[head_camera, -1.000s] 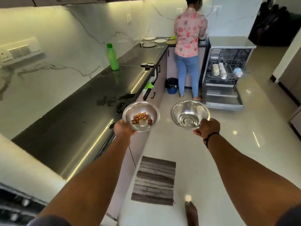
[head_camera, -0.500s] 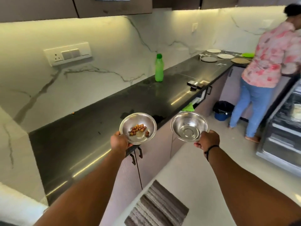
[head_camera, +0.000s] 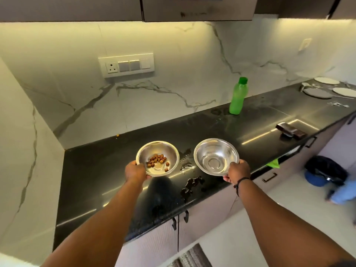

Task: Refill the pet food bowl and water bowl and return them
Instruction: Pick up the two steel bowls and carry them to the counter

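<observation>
While held out over the front part of the black polished desk (head_camera: 250, 130), both round steel bowls hang level and side by side, apart from each other. Left hand (head_camera: 135, 171) clamped on the near rim of the shiny steel food bowl (head_camera: 158, 158), fingers curled under, a small heap of brown kibble pieces (head_camera: 157, 160) inside, far from full. Right hand (head_camera: 238, 172) gripping the near rim of the empty shiny steel water bowl (head_camera: 216, 156), thumb side over the lip, fingers beneath; no water seen in it.

Likely light, stiff and unbreakable, but smooth and slippery at the rim; once filled with water, better carried from beneath and kept level, since a one-sided rim hold invites tipping.

Just beneath and between the bowls, wet dark puddles (head_camera: 192, 185) on the desk, so a slick spot for setting down. Farther right, a small dark flat object (head_camera: 290, 130) near the edge. Farther back, an upright green plastic bottle (head_camera: 238, 96) with green cap, perhaps the water source. Farthest right, flat round plates (head_camera: 316, 93). On the marble wall behind, a white switch panel (head_camera: 127, 64).
</observation>
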